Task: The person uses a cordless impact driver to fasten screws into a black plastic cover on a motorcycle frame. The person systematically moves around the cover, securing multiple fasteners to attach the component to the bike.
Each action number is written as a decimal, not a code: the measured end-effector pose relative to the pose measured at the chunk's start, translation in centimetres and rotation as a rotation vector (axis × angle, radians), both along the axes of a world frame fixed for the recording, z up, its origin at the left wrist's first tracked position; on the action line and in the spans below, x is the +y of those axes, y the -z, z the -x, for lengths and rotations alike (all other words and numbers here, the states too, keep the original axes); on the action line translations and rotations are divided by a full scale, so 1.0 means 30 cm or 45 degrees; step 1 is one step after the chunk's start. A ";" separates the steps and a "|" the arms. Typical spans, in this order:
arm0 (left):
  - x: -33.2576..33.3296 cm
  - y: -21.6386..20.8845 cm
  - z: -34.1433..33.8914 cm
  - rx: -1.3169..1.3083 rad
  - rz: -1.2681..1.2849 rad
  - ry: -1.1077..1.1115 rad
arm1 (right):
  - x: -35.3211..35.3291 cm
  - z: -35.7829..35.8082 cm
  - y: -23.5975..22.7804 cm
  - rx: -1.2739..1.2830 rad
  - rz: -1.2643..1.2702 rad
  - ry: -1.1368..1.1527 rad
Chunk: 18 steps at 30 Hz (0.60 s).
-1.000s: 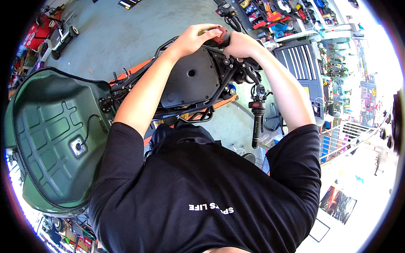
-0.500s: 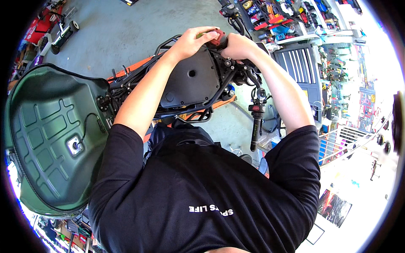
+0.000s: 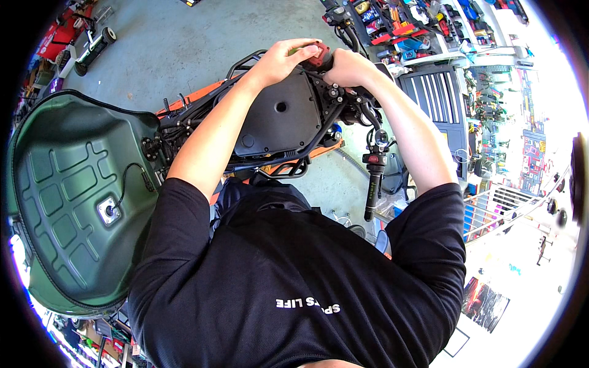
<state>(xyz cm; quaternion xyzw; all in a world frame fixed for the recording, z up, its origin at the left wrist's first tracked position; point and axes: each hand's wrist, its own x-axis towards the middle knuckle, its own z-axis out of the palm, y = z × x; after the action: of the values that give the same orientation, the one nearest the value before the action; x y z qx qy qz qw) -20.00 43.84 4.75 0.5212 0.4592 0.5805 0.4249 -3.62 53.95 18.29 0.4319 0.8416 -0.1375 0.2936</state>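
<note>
A: Your hands are near each other at the front of the motorbike, but there is a small gap between them. Your left hand (image 3: pixel 281 61) has its thumb and fingers on a red thing (image 3: pixel 319 55), whose exact kind I cannot tell.

B: And your right hand (image 3: pixel 348 69) is just beside that red thing, with its fingers curled. What is under them is hidden by the hand, so I cannot tell if you are gripping it. For your left one also, I cannot tell how firmly it is closed.

A: The red thing is between your two hands, near the upper right corner of the black panel (image 3: pixel 264 119), which has a round hole.

B: The near handlebar grip (image 3: pixel 372 196) is below your right forearm. On your left, the green shell (image 3: pixel 78 245) shows its hollow inside, with a black cable (image 3: pixel 148 180).

A: Beyond your right arm you have a grey drawer cabinet (image 3: pixel 432 95).
</note>
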 end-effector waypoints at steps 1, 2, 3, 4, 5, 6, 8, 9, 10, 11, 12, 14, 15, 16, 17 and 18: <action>0.001 0.001 0.001 -0.008 -0.002 0.007 | 0.003 -0.002 0.004 -0.001 -0.004 -0.007; 0.001 0.002 0.001 -0.007 -0.001 0.005 | 0.003 -0.004 0.006 0.007 -0.012 -0.012; 0.001 0.003 0.000 -0.005 -0.001 0.003 | 0.004 -0.006 0.008 0.015 -0.021 -0.017; 0.000 0.003 0.000 -0.004 -0.001 0.001 | 0.004 -0.006 0.009 0.023 -0.030 -0.023; -0.001 0.002 0.000 0.010 -0.002 -0.009 | 0.002 -0.004 0.005 0.017 -0.025 -0.018; -0.002 0.002 0.000 0.025 -0.003 -0.020 | -0.002 0.001 -0.002 0.011 -0.019 -0.013; -0.001 0.001 -0.001 0.037 -0.006 -0.025 | -0.003 0.002 -0.005 0.005 -0.015 -0.003; -0.001 0.001 0.000 0.036 -0.006 -0.022 | -0.001 0.001 -0.001 0.006 -0.015 0.001; -0.001 -0.001 0.002 0.034 -0.007 -0.018 | 0.000 0.001 0.002 0.006 -0.015 0.005; -0.001 -0.004 0.002 0.026 0.001 -0.014 | 0.001 0.000 0.003 0.004 -0.013 0.003; -0.002 -0.006 0.002 0.018 0.008 -0.009 | 0.003 0.000 0.003 0.003 -0.011 0.000; -0.003 -0.007 0.003 -0.002 0.008 -0.005 | 0.004 0.001 0.003 0.000 -0.004 0.000; -0.004 -0.008 0.004 -0.014 0.001 -0.005 | 0.003 0.002 0.004 -0.002 0.000 0.003; -0.002 -0.004 0.006 -0.027 -0.007 -0.006 | 0.004 0.005 0.004 -0.004 0.005 0.005; 0.000 0.001 0.005 -0.024 -0.006 -0.013 | 0.003 0.006 0.003 -0.004 0.001 0.000; 0.004 0.007 0.003 -0.022 -0.006 -0.019 | 0.003 0.007 0.002 -0.005 -0.003 -0.005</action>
<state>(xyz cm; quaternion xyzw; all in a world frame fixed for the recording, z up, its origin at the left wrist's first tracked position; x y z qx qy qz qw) -20.09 43.95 4.55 0.5137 0.4579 0.5893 0.4233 -3.83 54.02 18.21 0.4310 0.8421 -0.1351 0.2948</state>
